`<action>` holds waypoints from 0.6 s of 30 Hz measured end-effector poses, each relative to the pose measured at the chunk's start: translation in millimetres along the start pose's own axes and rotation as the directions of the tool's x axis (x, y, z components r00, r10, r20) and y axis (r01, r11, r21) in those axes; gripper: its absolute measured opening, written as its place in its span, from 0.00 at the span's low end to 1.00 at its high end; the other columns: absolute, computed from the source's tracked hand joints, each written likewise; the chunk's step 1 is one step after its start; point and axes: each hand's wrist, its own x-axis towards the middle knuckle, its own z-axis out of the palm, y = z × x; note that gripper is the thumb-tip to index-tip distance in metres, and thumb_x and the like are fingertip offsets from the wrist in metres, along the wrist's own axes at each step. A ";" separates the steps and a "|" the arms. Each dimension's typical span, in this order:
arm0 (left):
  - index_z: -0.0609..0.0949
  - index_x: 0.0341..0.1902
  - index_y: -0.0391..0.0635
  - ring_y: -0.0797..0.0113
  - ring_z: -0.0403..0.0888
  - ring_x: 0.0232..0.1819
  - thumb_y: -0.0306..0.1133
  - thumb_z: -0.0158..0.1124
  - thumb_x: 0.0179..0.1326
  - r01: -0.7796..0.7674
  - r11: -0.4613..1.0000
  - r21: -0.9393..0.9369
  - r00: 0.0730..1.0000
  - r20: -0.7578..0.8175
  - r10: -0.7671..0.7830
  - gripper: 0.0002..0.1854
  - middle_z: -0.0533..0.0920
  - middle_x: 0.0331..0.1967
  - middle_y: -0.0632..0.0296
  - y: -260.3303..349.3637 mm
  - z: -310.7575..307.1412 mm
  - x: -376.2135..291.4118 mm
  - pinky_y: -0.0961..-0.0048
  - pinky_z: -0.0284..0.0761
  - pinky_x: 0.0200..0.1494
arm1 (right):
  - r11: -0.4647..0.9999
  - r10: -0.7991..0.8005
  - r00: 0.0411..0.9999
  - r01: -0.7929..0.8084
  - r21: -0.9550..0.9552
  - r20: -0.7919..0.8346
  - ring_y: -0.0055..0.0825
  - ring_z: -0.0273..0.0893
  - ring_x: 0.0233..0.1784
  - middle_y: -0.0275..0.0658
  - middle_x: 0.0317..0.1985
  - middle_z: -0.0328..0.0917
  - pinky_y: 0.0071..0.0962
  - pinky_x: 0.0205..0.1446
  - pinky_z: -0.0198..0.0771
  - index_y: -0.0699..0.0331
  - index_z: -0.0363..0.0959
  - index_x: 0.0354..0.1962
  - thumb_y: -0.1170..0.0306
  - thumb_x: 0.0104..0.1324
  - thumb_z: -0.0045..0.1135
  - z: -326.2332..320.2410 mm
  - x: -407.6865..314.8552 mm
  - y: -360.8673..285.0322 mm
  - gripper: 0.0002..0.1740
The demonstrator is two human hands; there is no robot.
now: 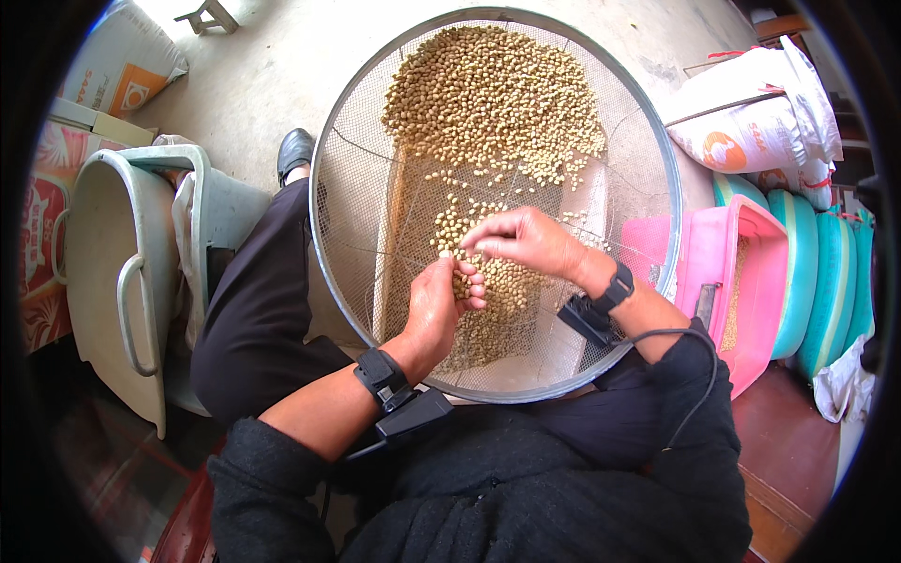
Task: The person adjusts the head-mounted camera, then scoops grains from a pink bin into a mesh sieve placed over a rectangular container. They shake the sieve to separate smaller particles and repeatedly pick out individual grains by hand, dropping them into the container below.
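A large round wire-mesh sieve (352,204) with a metal rim lies before me. Tan beans that look like soybeans (493,91) are heaped over its far half. A smaller batch of beans (510,281) lies near my hands, partly covered by them. My left hand (440,292) is cupped palm inward, with a few beans within its curled fingers. Just above it, my right hand (524,239) reaches in from the right with bent fingers close to the left thumb. Whether anything is pinched there cannot be made out. Each wrist wears a black strap with a small device.
Pale edges of a box-like support (591,190) show through the mesh. At right are a pink plastic tub (760,281) with beans inside, teal sacks (795,267) and a white printed sack (746,119). Grey plastic tubs (109,281) stand left; a small wooden stool (211,17) is farther off.
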 end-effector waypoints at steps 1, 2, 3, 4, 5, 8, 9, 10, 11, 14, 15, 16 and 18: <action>0.73 0.38 0.40 0.70 0.76 0.30 0.39 0.43 0.73 0.016 1.000 0.007 1.000 0.005 -0.016 0.16 0.78 0.31 0.58 1.1 0.6 -0.3 0.71 0.77 0.35 | 0.999 0.027 0.995 -0.022 0.050 -0.098 0.20 0.80 0.38 0.35 0.35 0.84 0.24 0.46 0.75 0.61 0.81 0.42 0.72 0.63 0.56 -7.5 5.8 5.0 0.11; 0.73 0.37 0.41 0.70 0.76 0.30 0.38 0.44 0.72 0.025 0.999 0.031 1.000 0.001 -0.025 0.14 0.78 0.30 0.58 1.7 1.1 -1.0 0.71 0.77 0.34 | 0.985 -0.055 0.969 0.014 -0.171 -0.240 0.25 0.80 0.37 0.36 0.33 0.83 0.26 0.45 0.75 0.61 0.81 0.40 0.71 0.62 0.57 -14.3 13.7 10.8 0.10; 0.72 0.35 0.42 0.70 0.76 0.29 0.37 0.44 0.72 0.031 0.998 0.045 1.000 0.004 -0.031 0.13 0.78 0.30 0.59 1.7 1.7 -1.9 0.72 0.76 0.34 | 0.918 -0.165 0.915 0.006 -0.396 -0.368 0.30 0.79 0.35 0.37 0.32 0.82 0.29 0.43 0.75 0.61 0.81 0.37 0.70 0.61 0.58 -20.5 21.7 16.8 0.08; 0.72 0.34 0.42 0.71 0.75 0.29 0.36 0.45 0.71 0.050 0.998 0.049 0.999 0.006 -0.051 0.12 0.77 0.29 0.59 1.4 2.5 -2.6 0.73 0.76 0.33 | 0.890 -0.186 0.896 -0.020 -0.456 -0.403 0.32 0.78 0.35 0.37 0.31 0.81 0.31 0.43 0.75 0.61 0.80 0.35 0.70 0.60 0.59 -25.1 30.6 22.9 0.07; 0.72 0.34 0.43 0.71 0.75 0.29 0.36 0.45 0.71 0.045 0.997 0.069 0.999 0.005 -0.046 0.12 0.77 0.29 0.59 1.0 3.2 -3.1 0.73 0.76 0.33 | 0.854 -0.215 0.874 -0.048 -0.518 -0.436 0.35 0.77 0.35 0.38 0.30 0.79 0.33 0.43 0.74 0.61 0.80 0.33 0.69 0.59 0.60 -28.3 39.0 28.4 0.06; 0.72 0.34 0.43 0.72 0.75 0.29 0.36 0.47 0.71 0.063 0.995 0.077 0.998 0.008 -0.063 0.11 0.77 0.29 0.60 0.1 4.0 -4.6 0.74 0.75 0.33 | 0.749 -0.275 0.845 -0.111 -0.653 -0.459 0.38 0.76 0.37 0.38 0.29 0.76 0.36 0.42 0.74 0.60 0.77 0.29 0.67 0.58 0.61 -32.5 53.3 41.0 0.06; 0.72 0.34 0.43 0.72 0.75 0.29 0.36 0.47 0.71 0.052 0.994 0.098 0.999 0.001 -0.053 0.11 0.77 0.29 0.60 0.1 4.1 -4.7 0.74 0.76 0.34 | 0.708 -0.275 0.845 -0.146 -0.691 -0.460 0.39 0.75 0.38 0.38 0.30 0.75 0.37 0.42 0.73 0.59 0.76 0.28 0.67 0.58 0.62 -32.3 55.7 43.9 0.06; 0.72 0.34 0.43 0.72 0.75 0.30 0.36 0.46 0.71 0.047 0.993 0.106 0.999 -0.002 -0.048 0.12 0.77 0.29 0.60 0.2 4.2 -5.0 0.74 0.76 0.34 | 0.697 -0.274 0.846 -0.153 -0.701 -0.457 0.38 0.75 0.39 0.38 0.31 0.75 0.38 0.44 0.73 0.58 0.75 0.28 0.67 0.57 0.61 -31.7 56.8 46.0 0.05; 0.72 0.34 0.43 0.72 0.75 0.30 0.36 0.46 0.71 0.043 0.994 0.098 0.999 0.003 -0.043 0.12 0.77 0.29 0.61 0.5 4.3 -5.1 0.74 0.76 0.35 | 0.692 -0.254 0.851 -0.172 -0.701 -0.460 0.39 0.75 0.39 0.38 0.30 0.75 0.38 0.44 0.73 0.59 0.75 0.27 0.67 0.57 0.61 -31.3 58.0 47.6 0.05; 0.73 0.35 0.42 0.71 0.76 0.31 0.36 0.46 0.71 0.037 0.992 0.117 0.999 -0.008 -0.036 0.12 0.77 0.30 0.60 1.5 4.7 -5.2 0.72 0.77 0.37 | 0.680 -0.256 0.847 -0.184 -0.710 -0.465 0.39 0.76 0.37 0.39 0.29 0.75 0.38 0.42 0.73 0.59 0.75 0.26 0.67 0.56 0.61 -31.0 59.7 48.9 0.06; 0.73 0.35 0.42 0.71 0.76 0.31 0.37 0.45 0.72 0.024 0.992 0.123 1.000 -0.008 -0.023 0.13 0.78 0.31 0.60 1.3 4.7 -5.0 0.72 0.77 0.37 | 0.681 -0.266 0.844 -0.177 -0.711 -0.465 0.39 0.76 0.36 0.39 0.28 0.75 0.38 0.41 0.74 0.60 0.75 0.25 0.67 0.56 0.61 -30.1 58.3 48.3 0.06; 0.73 0.36 0.41 0.71 0.76 0.31 0.38 0.44 0.72 0.015 0.993 0.118 1.000 -0.006 -0.015 0.14 0.78 0.31 0.60 1.0 4.5 -4.6 0.72 0.77 0.38 | 0.682 -0.249 0.843 -0.197 -0.704 -0.477 0.39 0.76 0.34 0.39 0.28 0.75 0.38 0.40 0.74 0.60 0.74 0.24 0.68 0.56 0.61 -29.7 56.5 46.5 0.06; 0.74 0.37 0.41 0.70 0.76 0.32 0.40 0.43 0.73 0.000 0.995 0.096 1.000 -0.006 0.000 0.16 0.78 0.32 0.60 -0.6 2.8 -2.7 0.71 0.77 0.39 | 0.771 -0.216 0.870 -0.127 -0.624 -0.443 0.37 0.76 0.31 0.40 0.26 0.76 0.37 0.37 0.74 0.61 0.74 0.23 0.69 0.56 0.60 -24.7 47.8 40.5 0.07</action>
